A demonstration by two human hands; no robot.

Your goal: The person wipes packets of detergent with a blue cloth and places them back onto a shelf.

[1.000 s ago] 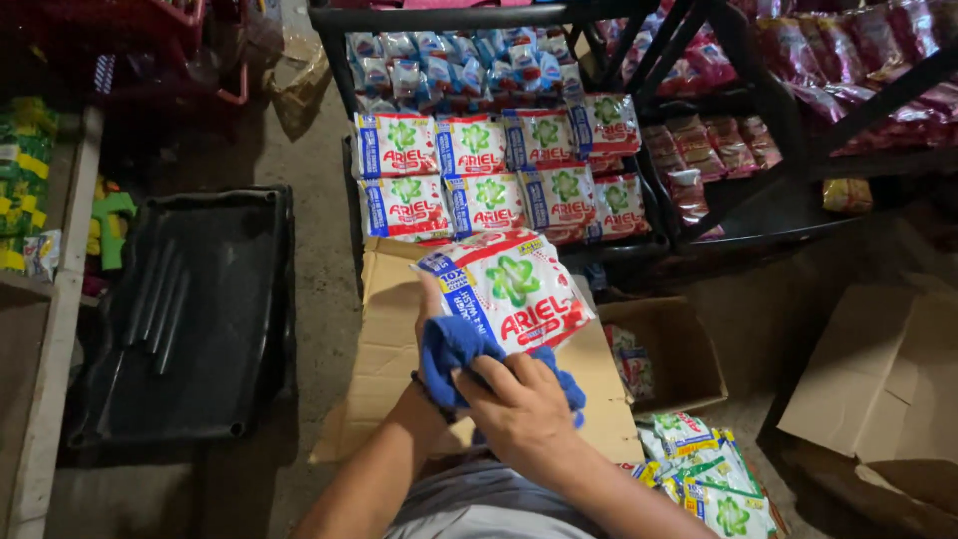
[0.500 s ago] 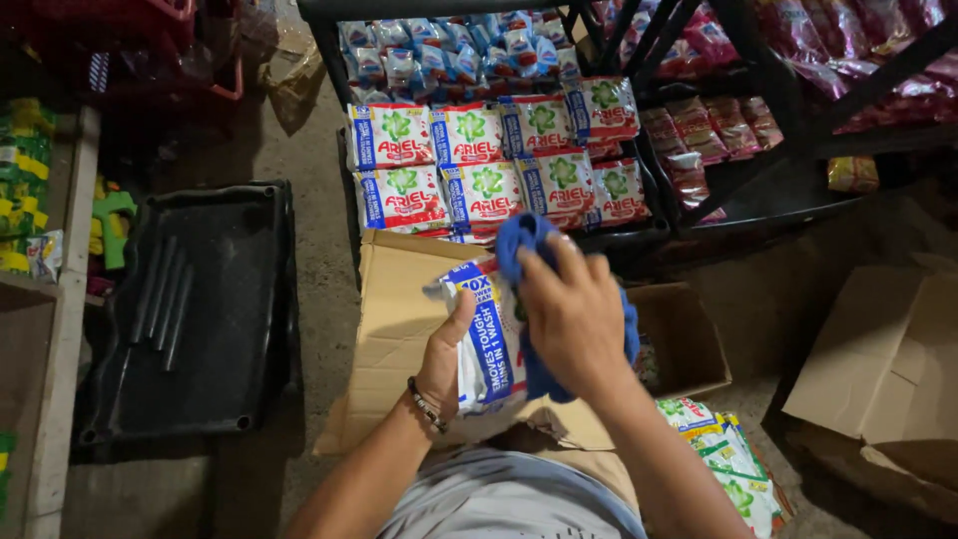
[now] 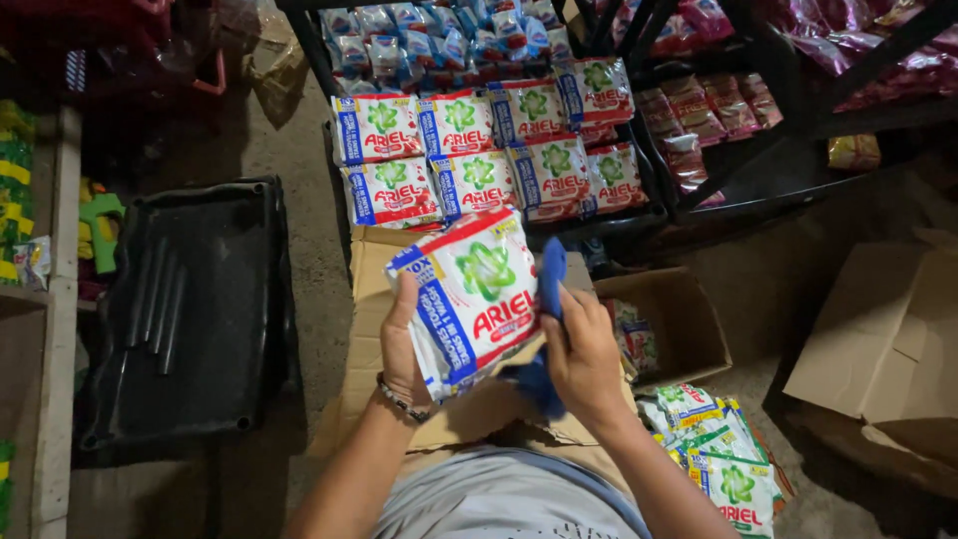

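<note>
Dim concrete floor (image 3: 309, 190), black metal shelf rack (image 3: 798, 120), black plastic tray (image 3: 200, 309), open cardboard boxes (image 3: 888, 339)

Detergent pouch (image 3: 469, 299) above a cardboard box (image 3: 384, 269), shelf (image 3: 619, 215) of pouches behind (tray (image 3: 190, 309) left, open carton (image 3: 669, 329) right).

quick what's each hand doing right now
Left hand: closed on the white detergent packet.
Right hand: closed on the blue cloth.
</note>
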